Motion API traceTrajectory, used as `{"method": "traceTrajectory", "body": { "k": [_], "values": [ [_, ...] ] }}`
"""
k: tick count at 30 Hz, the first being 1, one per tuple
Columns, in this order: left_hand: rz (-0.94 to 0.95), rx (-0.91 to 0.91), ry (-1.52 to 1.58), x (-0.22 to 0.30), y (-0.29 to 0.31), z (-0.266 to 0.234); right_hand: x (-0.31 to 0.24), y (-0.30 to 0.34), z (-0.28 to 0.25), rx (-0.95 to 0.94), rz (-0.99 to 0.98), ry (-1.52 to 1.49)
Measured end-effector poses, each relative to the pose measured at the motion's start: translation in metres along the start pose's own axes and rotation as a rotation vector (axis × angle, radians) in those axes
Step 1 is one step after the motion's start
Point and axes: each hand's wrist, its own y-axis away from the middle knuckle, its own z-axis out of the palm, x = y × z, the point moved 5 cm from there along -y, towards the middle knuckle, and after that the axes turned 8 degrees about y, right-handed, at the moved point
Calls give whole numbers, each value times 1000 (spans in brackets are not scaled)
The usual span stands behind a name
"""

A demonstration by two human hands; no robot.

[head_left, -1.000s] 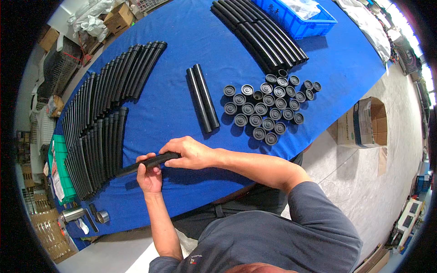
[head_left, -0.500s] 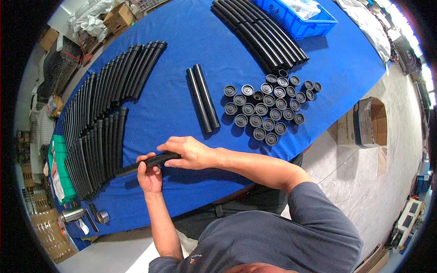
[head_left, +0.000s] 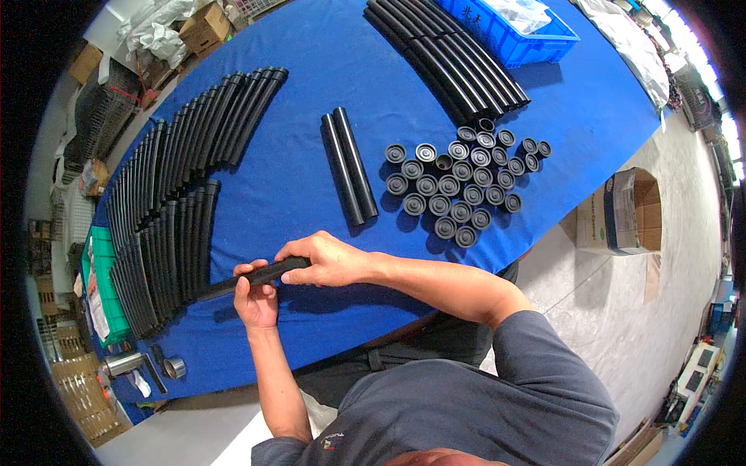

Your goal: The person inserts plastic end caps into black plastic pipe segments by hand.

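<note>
1. The left hand [head_left: 256,304] is closed around a black tube [head_left: 268,273], thumb on the near side, fingertips on the far side.
2. The right hand [head_left: 330,260] is clamped on the right end of the same tube and covers it. The tube is lying across, just above the blue cloth-covered surface [head_left: 303,330]; whether its left end touches the row beside it, I cannot tell.
3. To the left, two rows of black capped tubes [head_left: 194,128] lie side by side; a green crate [head_left: 111,287] stands next to them.
4. Beyond the hands, two glossy tubes [head_left: 339,167] lie together.
5. Right of these, many round black caps [head_left: 461,170] are spread in a loose group.
6. Farthest are more stacked tubes [head_left: 451,62] and, beside them, a blue plastic crate [head_left: 536,53].
</note>
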Motion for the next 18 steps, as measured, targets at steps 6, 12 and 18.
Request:
{"method": "traceTrajectory", "body": {
  "k": [6,12,18],
  "values": [
    [-8,38,13,-2,-3,-4,-5,6,-3,175,-179,217],
    [-27,2,13,-2,-3,-2,9,0,2,49,23,-71],
    [-26,9,21,-3,-2,4,-3,0,-4,116,-94,4]
  ]
}}
